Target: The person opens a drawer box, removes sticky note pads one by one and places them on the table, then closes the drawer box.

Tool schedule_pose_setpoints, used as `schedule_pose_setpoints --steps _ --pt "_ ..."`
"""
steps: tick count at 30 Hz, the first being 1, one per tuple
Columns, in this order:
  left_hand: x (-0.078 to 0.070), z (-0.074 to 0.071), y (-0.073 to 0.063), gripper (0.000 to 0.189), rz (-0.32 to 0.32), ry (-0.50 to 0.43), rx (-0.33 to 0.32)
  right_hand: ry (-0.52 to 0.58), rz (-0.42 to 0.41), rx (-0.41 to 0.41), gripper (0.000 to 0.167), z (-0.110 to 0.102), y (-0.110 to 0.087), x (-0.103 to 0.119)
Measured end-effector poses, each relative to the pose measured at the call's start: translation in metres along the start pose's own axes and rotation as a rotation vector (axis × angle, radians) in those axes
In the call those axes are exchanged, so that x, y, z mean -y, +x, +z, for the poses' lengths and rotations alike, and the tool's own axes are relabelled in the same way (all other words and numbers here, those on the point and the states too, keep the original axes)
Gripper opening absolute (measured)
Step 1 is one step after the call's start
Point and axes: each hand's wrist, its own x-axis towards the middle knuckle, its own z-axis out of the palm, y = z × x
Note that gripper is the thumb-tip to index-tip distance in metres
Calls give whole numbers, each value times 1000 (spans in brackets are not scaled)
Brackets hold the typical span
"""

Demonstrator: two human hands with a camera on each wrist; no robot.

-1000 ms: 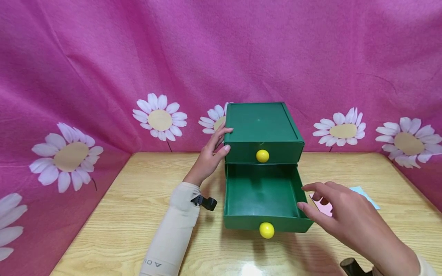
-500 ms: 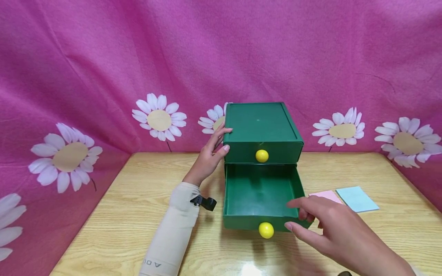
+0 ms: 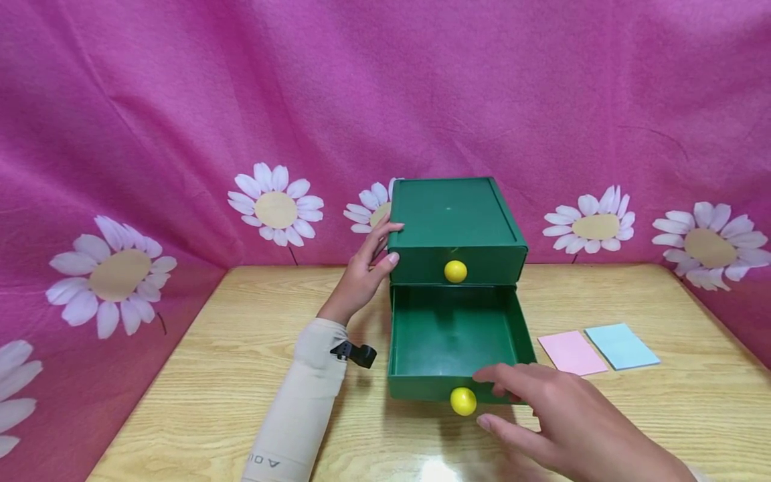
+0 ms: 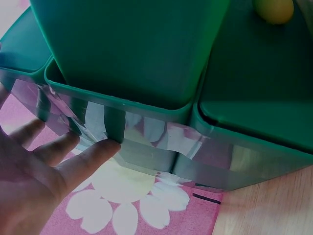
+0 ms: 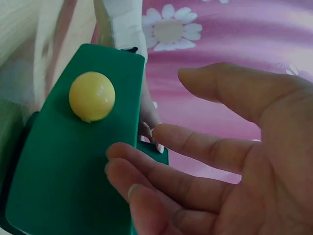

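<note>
A green two-drawer box (image 3: 448, 213) stands on the table; its upper drawer (image 3: 415, 266) with a yellow knob (image 3: 455, 271) is closed. The lower drawer (image 3: 458, 335) is pulled out and looks bare inside. My left hand (image 3: 363, 268) rests against the box's upper left side, with fingers extended along the side wall in the left wrist view. My right hand (image 3: 560, 412) hovers at the lower drawer's front right corner, thumb and fingers apart. Its fingertips are close to the lower yellow knob (image 3: 463, 402), with a gap between them. In the right wrist view nothing is held.
Right of the box lie a pink pad of paper (image 3: 572, 353) and a light blue one (image 3: 622, 346). The wooden table (image 3: 241, 375) meets a pink cloth (image 3: 337, 100) with daisies at the back and sides.
My right hand has moved left and toward me, from the drawer's right side to near its knob, uncovering the paper pads. The left hand stays on the box.
</note>
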Motion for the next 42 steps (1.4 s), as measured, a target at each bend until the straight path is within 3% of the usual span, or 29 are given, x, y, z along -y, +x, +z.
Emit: schedule_pose_setpoints --steps 2,5,10,17,24,35,42 --pt "10 0 2 47 -3 3 -4 1 -7 19 51 2 1 0" --pt "11 0 1 46 4 0 -4 12 -8 55 52 6 3 -1" --pt "-9 0 -2 46 11 1 5 41 24 122 53 10 7 -3" --pt "20 0 2 46 13 7 -10 61 26 168 52 15 10 -3" --pt "28 0 3 45 19 19 -12 124 87 233 51 21 13 -3" --pt "11 0 3 47 -16 12 5 128 61 238 55 23 16 -1" --pt "19 0 3 46 -12 15 -4 116 35 208 56 27 17 1"
